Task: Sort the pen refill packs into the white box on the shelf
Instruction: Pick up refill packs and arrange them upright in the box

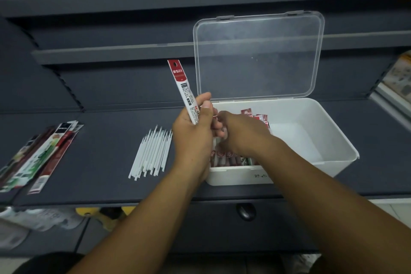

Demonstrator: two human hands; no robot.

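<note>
Red refill packs (224,159) are stacked at the left of the white box (333,131) on the shelf (106,184), its clear lid (258,58) raised. One pack (181,87) is pinched upright by fingers of the left hand (193,133). Fingers of the right hand (242,133) are hidden behind the left; their grip cannot be told.

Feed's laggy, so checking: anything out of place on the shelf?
Yes: a bunch of loose white refills lies bare on the shelf left of the box, outside any pack. Far-left packs lie fanned out.
</note>
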